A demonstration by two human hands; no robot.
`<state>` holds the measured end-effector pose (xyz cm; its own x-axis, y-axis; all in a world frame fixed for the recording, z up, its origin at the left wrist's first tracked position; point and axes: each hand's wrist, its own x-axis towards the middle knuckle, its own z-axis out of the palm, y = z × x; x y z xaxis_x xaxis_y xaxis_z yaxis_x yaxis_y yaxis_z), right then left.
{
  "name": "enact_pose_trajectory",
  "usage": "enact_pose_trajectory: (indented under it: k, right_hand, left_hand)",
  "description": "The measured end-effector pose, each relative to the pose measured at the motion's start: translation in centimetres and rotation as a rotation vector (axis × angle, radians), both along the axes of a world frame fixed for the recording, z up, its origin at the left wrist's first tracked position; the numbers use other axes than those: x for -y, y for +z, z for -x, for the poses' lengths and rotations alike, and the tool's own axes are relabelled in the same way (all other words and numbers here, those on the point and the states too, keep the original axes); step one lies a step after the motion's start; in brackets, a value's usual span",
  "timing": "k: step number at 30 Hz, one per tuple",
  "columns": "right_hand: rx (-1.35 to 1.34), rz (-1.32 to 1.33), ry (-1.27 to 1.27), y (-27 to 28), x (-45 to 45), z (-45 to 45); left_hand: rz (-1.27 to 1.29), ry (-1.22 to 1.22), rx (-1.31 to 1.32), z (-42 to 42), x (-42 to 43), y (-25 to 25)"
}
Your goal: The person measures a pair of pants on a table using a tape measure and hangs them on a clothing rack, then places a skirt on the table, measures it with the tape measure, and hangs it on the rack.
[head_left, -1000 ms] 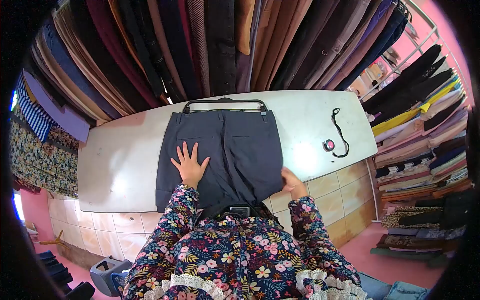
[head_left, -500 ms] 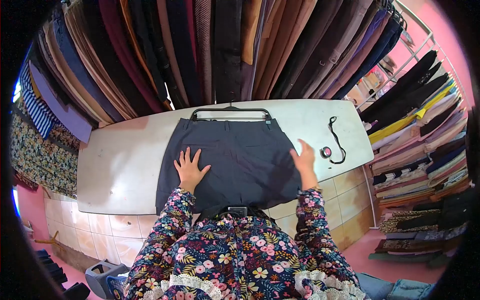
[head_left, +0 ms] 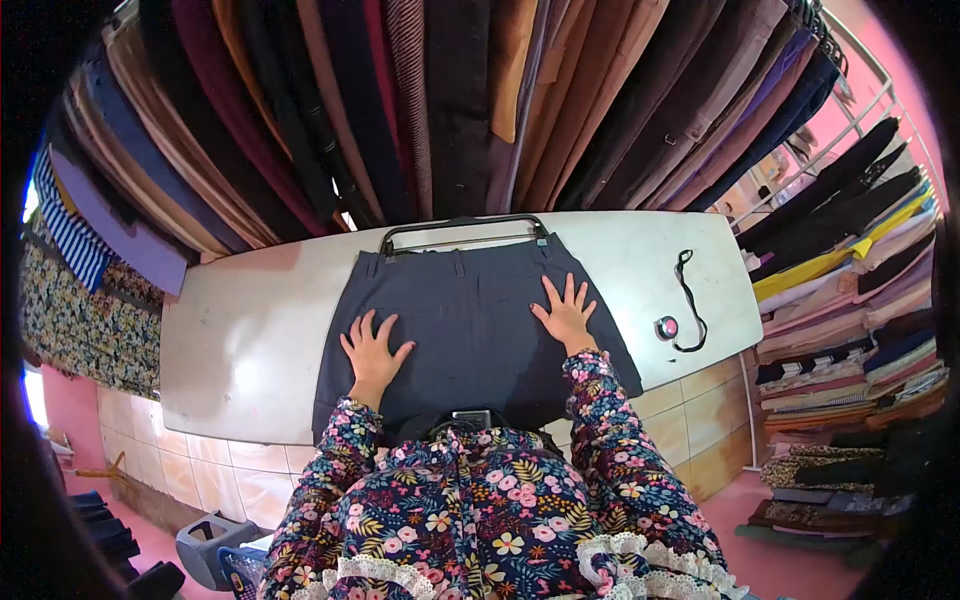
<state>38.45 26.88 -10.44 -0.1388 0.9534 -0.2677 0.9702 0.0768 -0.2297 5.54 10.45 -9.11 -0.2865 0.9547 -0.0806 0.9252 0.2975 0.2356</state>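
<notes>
A dark grey skirt (head_left: 460, 340) with belt loops lies flat on the white table, its waistband toward the far side. Along that waistband runs a black hanger (head_left: 460, 222), still attached. My left hand (head_left: 373, 350) rests on the left half of the skirt, fingers spread. On the right half, a little below the waistband, my right hand (head_left: 565, 312) lies palm down with its fingers apart. Neither hand grips anything. The skirt's lower part runs toward my body and is partly hidden by my sleeves and a black device at my waist.
On the right of the white table (head_left: 240, 340) lies a small round pink-centred object (head_left: 667, 327) with a black strap. Hanging trousers (head_left: 460, 110) line the far edge. A rack of folded clothes (head_left: 830, 340) stands right; a grey plastic stool (head_left: 210, 550) is low at left.
My right hand has moved left and away from me, from the skirt's right edge onto its upper right half. My left hand stays on the left half. The view has shifted slightly.
</notes>
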Motion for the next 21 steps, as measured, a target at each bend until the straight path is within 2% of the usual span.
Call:
enact_pose_trajectory:
  k: [2, 5, 7, 9, 10, 11, 12, 13, 14, 15, 17, 19, 21]
  right_hand:
    - [0.003, -0.009, 0.001, 0.4, 0.4, 0.2]
    - [-0.003, -0.024, 0.002, 0.5, 0.4, 0.3]
    - [-0.059, -0.075, -0.02, 0.2, 0.5, -0.6]
    - [-0.216, -0.147, 0.072, 0.0, 0.0, -3.2]
    - [-0.534, -0.332, 0.078, 0.2, -0.9, -5.4]
    - [-0.642, -0.282, -0.232, 1.0, -0.9, -7.2]
    - [-0.455, -0.637, -0.452, 0.8, -0.9, -9.3]
    - [-0.232, -0.802, -0.305, -0.7, -1.1, -14.4]
    - [-0.102, -0.651, -0.363, 0.6, -0.6, -17.2]
    - [0.082, -0.659, -0.369, 0.2, -0.2, -19.1]
    - [0.258, -0.499, -0.255, -2.0, 0.3, -23.6]
    - [0.082, -0.418, -0.283, -2.3, 0.4, -24.8]
    - [-0.041, -0.323, -0.289, -0.6, 0.1, -24.8]
  left_hand:
    - [-0.221, 0.096, 0.12, 1.4, -1.3, -1.0]
    - [-0.292, -0.045, -0.184, 3.1, -3.9, -0.7]
    - [0.045, 0.041, -0.121, 4.5, -5.7, -1.3]
    - [0.045, 0.04, -0.124, 4.7, -6.0, -1.1]
    - [0.068, 0.037, -0.118, 4.8, -6.1, -1.3]
    - [0.028, 0.029, -0.118, 5.0, -6.2, -1.5]
    - [-0.014, 0.028, -0.121, 5.0, -6.1, -1.7]
    - [0.004, 0.04, -0.124, 5.3, -6.0, -2.1]
    - [-0.036, 0.042, -0.075, 5.6, -5.9, -2.6]
    - [-0.078, 0.05, -0.029, 6.1, -5.6, -2.9]
    - [-0.077, 0.14, -0.047, 6.5, -5.4, -2.9]
    - [-0.149, 0.289, -0.117, 6.6, -5.1, -3.3]
    - [-0.361, 0.203, -0.096, 5.9, -4.5, -2.0]
